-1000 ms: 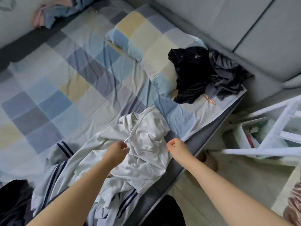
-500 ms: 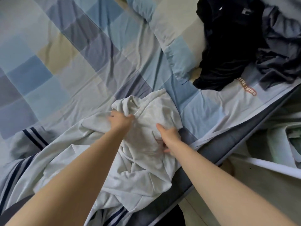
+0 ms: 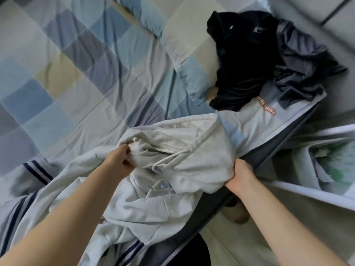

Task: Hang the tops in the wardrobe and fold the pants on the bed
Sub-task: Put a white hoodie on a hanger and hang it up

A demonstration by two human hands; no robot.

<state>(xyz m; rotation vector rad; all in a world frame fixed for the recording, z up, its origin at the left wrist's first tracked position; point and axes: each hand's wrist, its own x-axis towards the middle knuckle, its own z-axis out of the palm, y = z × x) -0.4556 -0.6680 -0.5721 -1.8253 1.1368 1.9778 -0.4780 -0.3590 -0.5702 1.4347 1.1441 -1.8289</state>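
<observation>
We see a bed [image 3: 272, 158] dressed in a checked sheet [image 3: 63, 79] of blue, grey and beige, with a matching pillow [image 3: 184, 47]. Beside it lie pale floor [image 3: 288, 233] and a white rail [image 3: 315, 194].

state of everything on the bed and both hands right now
left hand: grips the white garment's bunched edge
right hand: grips the garment's other side
white garment: crumpled, drawstrings loose, unfolded
black garment: heaped on the pillow, untouched
grey garment: crumpled beside the black one
pillow: lying flat, partly covered
bed sheet: spread out, lightly wrinkled
</observation>
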